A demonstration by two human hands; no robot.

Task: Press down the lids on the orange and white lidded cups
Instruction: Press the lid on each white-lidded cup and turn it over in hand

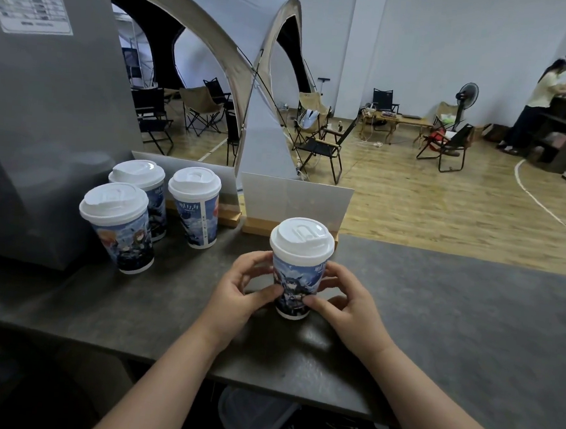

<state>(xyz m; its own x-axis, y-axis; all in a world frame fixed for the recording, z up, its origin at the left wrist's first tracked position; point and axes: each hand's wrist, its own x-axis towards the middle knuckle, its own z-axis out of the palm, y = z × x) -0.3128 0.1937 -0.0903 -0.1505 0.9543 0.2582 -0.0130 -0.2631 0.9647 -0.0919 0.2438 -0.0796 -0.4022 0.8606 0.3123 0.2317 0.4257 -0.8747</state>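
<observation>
**Upright lidded cup (295,282) gripped on counter (435,308)**

A large grey appliance (46,130) stands at the dark counter's left end. Three white-lidded paper cups (119,233) are clustered beside it, their contents hidden. Well apart from them, near the counter's middle, the fourth cup shows blue illustrated artwork, and its white domed lid (301,237) sits level on the rim. The left hand (236,291) and right hand (345,305) curl around its lower wall from either side, thumbs on the near face.
</observation>
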